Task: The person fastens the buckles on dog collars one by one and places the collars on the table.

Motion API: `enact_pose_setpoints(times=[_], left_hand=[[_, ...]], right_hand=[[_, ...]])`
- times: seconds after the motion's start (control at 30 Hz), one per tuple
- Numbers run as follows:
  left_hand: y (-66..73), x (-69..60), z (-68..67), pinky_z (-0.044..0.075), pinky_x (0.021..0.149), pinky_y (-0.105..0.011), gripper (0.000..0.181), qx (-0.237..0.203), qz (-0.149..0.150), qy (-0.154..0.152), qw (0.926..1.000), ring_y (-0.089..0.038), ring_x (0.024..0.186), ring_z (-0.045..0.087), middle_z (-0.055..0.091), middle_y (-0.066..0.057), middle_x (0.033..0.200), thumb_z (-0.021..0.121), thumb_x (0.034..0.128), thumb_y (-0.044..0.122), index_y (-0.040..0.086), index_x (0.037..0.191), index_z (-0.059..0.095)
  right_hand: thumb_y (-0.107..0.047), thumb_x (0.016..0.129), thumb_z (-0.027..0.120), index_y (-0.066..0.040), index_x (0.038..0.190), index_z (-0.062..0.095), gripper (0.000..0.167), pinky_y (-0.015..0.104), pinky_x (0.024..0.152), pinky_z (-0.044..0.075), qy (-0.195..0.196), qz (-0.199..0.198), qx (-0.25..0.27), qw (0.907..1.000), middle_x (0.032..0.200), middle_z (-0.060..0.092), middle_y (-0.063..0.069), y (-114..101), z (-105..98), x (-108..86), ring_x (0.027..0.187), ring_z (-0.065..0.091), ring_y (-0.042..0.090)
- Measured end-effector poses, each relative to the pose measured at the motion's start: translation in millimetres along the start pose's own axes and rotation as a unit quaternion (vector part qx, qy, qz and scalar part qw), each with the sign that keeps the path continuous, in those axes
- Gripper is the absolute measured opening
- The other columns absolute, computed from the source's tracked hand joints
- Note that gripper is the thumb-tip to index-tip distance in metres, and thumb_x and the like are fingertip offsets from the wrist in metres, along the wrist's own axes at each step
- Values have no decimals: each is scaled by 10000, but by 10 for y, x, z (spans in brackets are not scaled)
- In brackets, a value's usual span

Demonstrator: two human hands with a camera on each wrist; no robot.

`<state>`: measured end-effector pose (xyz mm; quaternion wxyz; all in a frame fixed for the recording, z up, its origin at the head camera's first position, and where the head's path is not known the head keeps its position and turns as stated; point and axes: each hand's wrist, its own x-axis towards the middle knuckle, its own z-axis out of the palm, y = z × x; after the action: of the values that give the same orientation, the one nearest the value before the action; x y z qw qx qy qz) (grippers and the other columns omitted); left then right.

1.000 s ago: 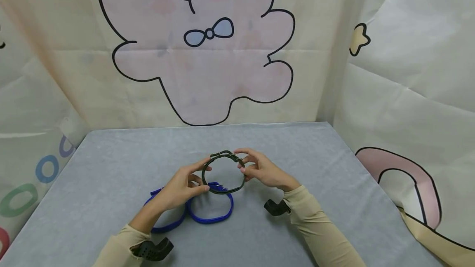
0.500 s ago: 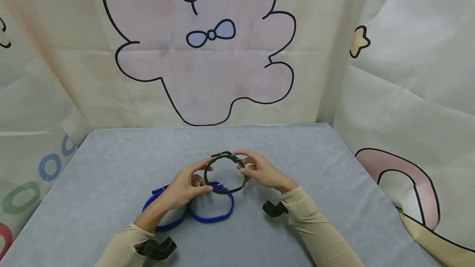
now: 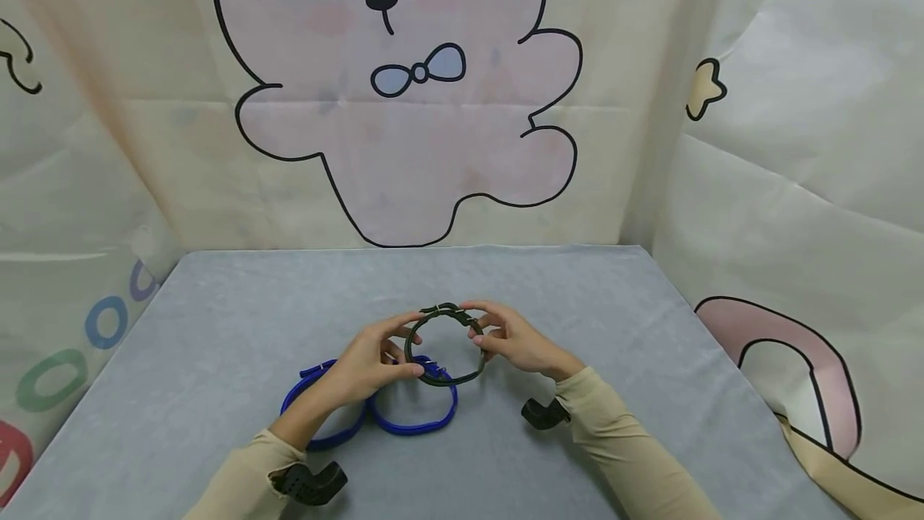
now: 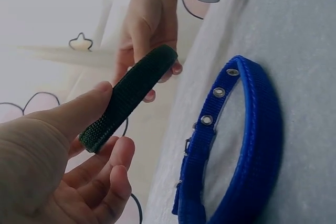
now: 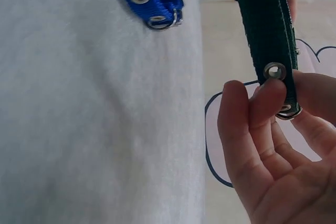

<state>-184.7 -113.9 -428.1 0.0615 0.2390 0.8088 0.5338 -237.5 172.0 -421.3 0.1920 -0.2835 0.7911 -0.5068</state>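
Both hands hold a dark green pet collar (image 3: 469, 377), buckled into a ring, above the table. The left hand (image 3: 368, 359) grips its left side, with the thumb on the band and fingers behind, as the left wrist view shows. At the collar's right side, near the buckle, the right hand (image 3: 521, 341) pinches the band; a metal eyelet (image 5: 274, 71) sits by the fingertips in the right wrist view. Two blue collars, one at the left (image 3: 339, 438) and one at the right (image 3: 411, 428), lie looped on the table. The left forearm partly covers the left one.
A grey cloth covers the table (image 3: 577, 287). Printed fabric screens (image 3: 613, 6) stand behind it and along both sides. Each wrist carries a black camera mount, one on the left (image 3: 310, 485) and one on the right (image 3: 545, 414).
The hands keep their hold on the green collar. The whole scene shifts slightly right and down in the head view, and the collar stays in nearly the same pose.
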Motion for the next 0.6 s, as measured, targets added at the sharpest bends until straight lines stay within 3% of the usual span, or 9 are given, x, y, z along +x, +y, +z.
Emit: enact_pose_setpoints(times=[0.3,0.6], left_hand=[[52,101,149,489,600,-225,778,279,-170,-215,9992,-78,719,657,660,-221,1261,825,848,130,119,1526,445],[48,169,311,496,628,-213,790,472,-48,-259,9985,-39,726,630,693,-191,1226,842,834,165,103,1521,456]], right_hand=[[-99,1032,574,-147,1536,417,530,347,772,577,-53,158,-48,9998,1258,605,315,79,-127,-121,1077,648,445],[-88,1033,567,-91,1537,412,527,330,771,572,-124,254,-121,9995,1248,607,331,197,-228,-254,1059,645,406]])
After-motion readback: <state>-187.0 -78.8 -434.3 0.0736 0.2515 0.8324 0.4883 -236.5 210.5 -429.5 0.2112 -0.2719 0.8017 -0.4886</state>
